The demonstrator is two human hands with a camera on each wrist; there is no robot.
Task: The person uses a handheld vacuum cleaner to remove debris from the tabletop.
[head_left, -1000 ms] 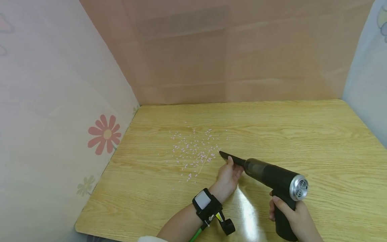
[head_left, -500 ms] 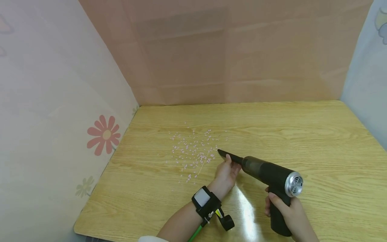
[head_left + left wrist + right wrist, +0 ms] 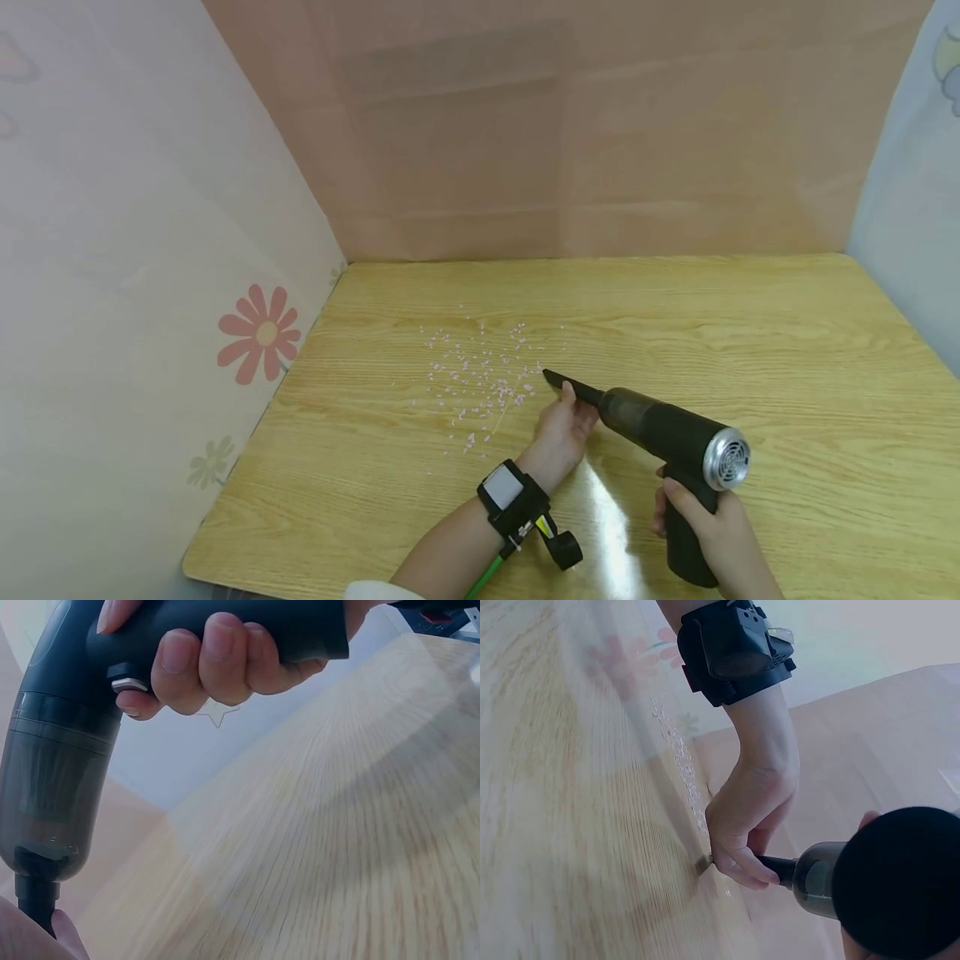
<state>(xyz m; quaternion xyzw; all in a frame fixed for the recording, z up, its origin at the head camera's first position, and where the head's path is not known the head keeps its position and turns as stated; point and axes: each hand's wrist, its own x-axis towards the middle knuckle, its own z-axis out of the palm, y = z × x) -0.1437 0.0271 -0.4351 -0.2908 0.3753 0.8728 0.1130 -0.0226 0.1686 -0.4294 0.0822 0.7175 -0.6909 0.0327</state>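
A black handheld vacuum cleaner (image 3: pixel 660 425) with a silver vented rear end slants across the table in the head view, its narrow nozzle (image 3: pixel 573 387) pointing left. My right hand (image 3: pixel 712 525) grips its handle; the left wrist view shows those fingers (image 3: pixel 217 649) curled round it beside a small silver-edged button (image 3: pixel 129 681). My left hand (image 3: pixel 561 433) holds the nozzle from below between thumb and fingers, as the right wrist view also shows (image 3: pixel 750 817). Just left of the nozzle tip, many small pale pink bits (image 3: pixel 480 375) lie scattered on the table.
The wood-grain table (image 3: pixel 787 333) meets a brown backdrop (image 3: pixel 600 125) behind. A pale wall with printed flowers (image 3: pixel 258 333) stands on the left, and another pale wall (image 3: pixel 915 217) on the right. My left wrist wears a black strapped device (image 3: pixel 513 500).
The vacuum cleaner's rear end and my right hand have shifted slightly left. The nozzle tip has moved a little away from me, and my left hand has stayed on it.
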